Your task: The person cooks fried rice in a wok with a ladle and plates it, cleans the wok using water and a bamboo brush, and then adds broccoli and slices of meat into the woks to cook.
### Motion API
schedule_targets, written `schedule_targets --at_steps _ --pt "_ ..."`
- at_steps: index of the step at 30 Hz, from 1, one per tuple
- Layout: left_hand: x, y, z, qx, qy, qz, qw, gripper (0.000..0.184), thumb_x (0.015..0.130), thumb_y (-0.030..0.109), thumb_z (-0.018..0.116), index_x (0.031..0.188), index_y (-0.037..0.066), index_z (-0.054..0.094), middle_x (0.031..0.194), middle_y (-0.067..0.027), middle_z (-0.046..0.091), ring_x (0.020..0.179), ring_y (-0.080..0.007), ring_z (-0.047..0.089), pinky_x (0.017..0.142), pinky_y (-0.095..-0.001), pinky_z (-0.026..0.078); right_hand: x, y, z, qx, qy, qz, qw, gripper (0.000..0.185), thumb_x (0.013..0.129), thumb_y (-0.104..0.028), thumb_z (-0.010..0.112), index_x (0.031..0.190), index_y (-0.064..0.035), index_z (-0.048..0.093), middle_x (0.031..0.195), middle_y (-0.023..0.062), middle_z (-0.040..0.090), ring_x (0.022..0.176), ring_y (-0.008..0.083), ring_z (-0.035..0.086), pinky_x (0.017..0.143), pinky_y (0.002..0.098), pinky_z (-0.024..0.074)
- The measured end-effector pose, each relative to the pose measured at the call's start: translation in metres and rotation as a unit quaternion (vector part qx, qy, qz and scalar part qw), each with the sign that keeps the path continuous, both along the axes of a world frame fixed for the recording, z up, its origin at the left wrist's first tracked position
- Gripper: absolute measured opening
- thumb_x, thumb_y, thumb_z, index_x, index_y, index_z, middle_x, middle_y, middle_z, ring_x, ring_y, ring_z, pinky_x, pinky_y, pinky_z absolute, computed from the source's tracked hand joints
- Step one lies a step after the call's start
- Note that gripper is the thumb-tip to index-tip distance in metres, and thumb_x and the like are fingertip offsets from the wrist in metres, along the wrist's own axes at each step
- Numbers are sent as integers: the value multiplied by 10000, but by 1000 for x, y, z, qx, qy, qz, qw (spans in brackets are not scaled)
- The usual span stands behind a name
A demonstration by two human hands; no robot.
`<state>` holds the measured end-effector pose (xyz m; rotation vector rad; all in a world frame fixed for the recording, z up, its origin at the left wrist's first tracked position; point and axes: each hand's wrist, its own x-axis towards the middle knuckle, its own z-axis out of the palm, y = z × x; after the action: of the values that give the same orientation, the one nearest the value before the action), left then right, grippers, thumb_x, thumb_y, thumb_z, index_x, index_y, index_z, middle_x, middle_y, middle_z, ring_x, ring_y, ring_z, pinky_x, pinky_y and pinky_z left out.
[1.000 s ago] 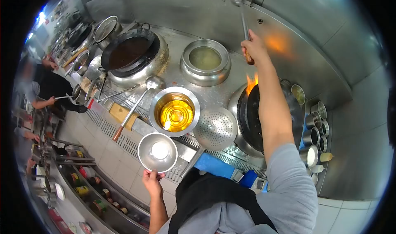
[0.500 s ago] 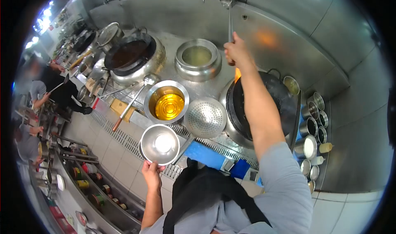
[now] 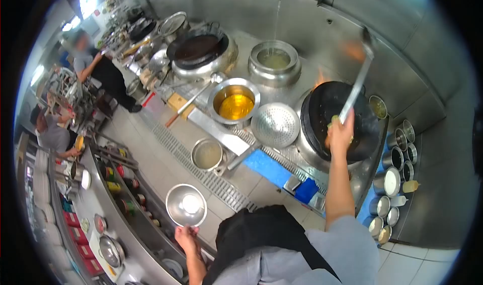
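My left hand point(image 3: 187, 238) grips the rim of a shiny metal bowl point(image 3: 177, 203), which shows no food inside. In my right hand point(image 3: 341, 134) is the handle of a long ladle point(image 3: 356, 88). Its scoop points up and away, toward the back wall. Below the ladle sits a black wok point(image 3: 322, 106) on the burner, with flames point(image 3: 320, 78) at its far left edge. Part of the wok is hidden by my hand and the ladle. Left of it are a perforated strainer point(image 3: 274, 125) and a metal pot of yellow oil point(image 3: 235, 107).
Water runs into a round metal pot point(image 3: 274, 71) at the back. Another wok point(image 3: 197, 51) stands farther left. Several seasoning containers point(image 3: 391, 182) line the right side. A shelf counter point(image 3: 108, 209) lies at left. Two people are at the far left, one standing in a black apron point(image 3: 109, 76).
My right hand has come back from the rear wall to over the wok, ladle still held. Water now streams into the back pot. My left hand and bowl have moved away from the oil pot.
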<state>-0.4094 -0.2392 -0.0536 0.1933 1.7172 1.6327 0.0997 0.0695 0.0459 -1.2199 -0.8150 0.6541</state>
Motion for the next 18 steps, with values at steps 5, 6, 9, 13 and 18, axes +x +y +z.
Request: schedule_targets --at_steps 5,6,9,13,18 --pt "-93 -34 -17 -29 42 9 999 109 933 45 585 863 74 506 685 -20 517 586 -143 573 571 -290 543 4 -225 -91 -156 -74 -154 973 854 921 81 510 1660 -198 185 691 -29 484 488 67 439 414 242 365" --pt "-112 -37 -17 -59 39 11 997 85 932 59 590 877 59 526 730 -38 562 620 -154 596 597 -287 547 -5 -268 -85 -218 -69 -184 956 862 919 77 513 1663 -197 174 674 -35 473 481 67 431 406 243 360" --pt "-164 -56 -18 -92 68 -30 993 45 932 77 594 928 51 557 836 -62 619 722 -169 637 668 -281 555 -28 -352 -93 -345 12 -197 918 806 924 35 526 1649 -197 260 638 -37 456 486 75 443 401 271 370" --pt "-198 -60 -32 -105 79 -89 987 66 930 83 606 964 44 564 861 -70 627 735 -179 641 669 -289 562 -19 -419 -164 -425 -91 -223 873 783 887 -35 610 1612 -198 365 673 47 506 580 172 559 553 353 491" --pt "-184 -55 -22 -96 56 -158 981 97 922 81 624 992 42 569 859 -65 628 740 -182 649 667 -309 577 40 -450 -236 -472 -403 -223 752 688 857 -105 680 1519 -169 503 859 165 649 740 326 653 742 444 541"
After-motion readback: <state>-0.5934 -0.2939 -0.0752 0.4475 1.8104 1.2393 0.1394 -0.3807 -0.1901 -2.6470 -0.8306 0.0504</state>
